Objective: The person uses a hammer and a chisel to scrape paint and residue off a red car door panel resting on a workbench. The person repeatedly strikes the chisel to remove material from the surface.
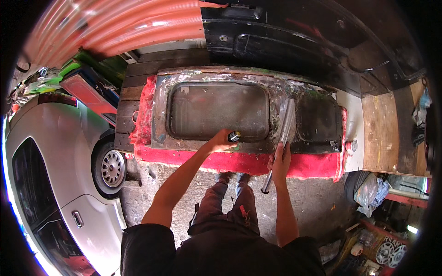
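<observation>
My left hand (220,141) is closed around a short black object with yellow on it (234,136), whose kind I cannot make out. It is at the near edge of a worn metal panel (278,112) with peeling paint. My right hand (280,160) grips a long silver metal tube (286,124), tilted, its far end over the panel and its near end past the bench's front edge. A large rounded rectangular recess (218,110) fills the panel's left part, a smaller dark one (317,117) its right. Beneath the panel lies a red cloth (212,158).
A silver car (55,138) stands at the left, its front wheel (110,168) near the wooden bench (129,106). Black vehicle panels (285,41) and orange corrugated sheeting (152,23) rise behind. Plastic bags (370,193) and wheel covers (391,253) sit at the right.
</observation>
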Demonstrator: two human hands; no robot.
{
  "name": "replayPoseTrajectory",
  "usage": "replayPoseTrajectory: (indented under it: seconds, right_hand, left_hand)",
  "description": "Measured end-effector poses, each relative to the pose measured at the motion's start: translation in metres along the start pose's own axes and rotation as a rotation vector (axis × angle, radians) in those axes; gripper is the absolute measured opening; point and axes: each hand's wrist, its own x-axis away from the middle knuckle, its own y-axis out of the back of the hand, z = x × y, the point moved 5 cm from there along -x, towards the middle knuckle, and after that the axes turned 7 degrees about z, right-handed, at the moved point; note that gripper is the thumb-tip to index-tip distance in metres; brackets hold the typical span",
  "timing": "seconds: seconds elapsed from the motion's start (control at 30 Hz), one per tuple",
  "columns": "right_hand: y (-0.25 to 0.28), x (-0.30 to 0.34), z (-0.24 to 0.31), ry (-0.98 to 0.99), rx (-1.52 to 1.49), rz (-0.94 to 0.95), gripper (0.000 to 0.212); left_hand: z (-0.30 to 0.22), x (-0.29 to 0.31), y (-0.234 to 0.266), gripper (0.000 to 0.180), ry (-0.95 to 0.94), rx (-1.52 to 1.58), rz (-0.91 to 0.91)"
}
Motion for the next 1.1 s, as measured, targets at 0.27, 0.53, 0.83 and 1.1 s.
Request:
replayPoseTrajectory:
  seconds: [0.27,0.53,0.83,1.1]
  right_hand:
    - [-0.025,0.028,-0.056,0.139,0.541,0.264,0.038]
    - [0.006,0.009,0.019,0.003,0.137,0.044,0.031]
    - [-0.013,0.026,-0.016,-0.068,0.1,0.073,0.031]
    - [-0.048,0.016,-0.03,-0.113,0.149,0.251,0.027]
  left_hand:
    - [0.005,0.019,0.002,0.025,0.032,-0.143,0.006]
    - [0.032,0.025,0.015,0.015,0.115,0.197,-0.068]
    - [0.033,0.023,0.04,0.031,0.057,0.48,-0.432]
    - [0.024,0.047,0.039,0.024,0.047,0.38,-0.734]
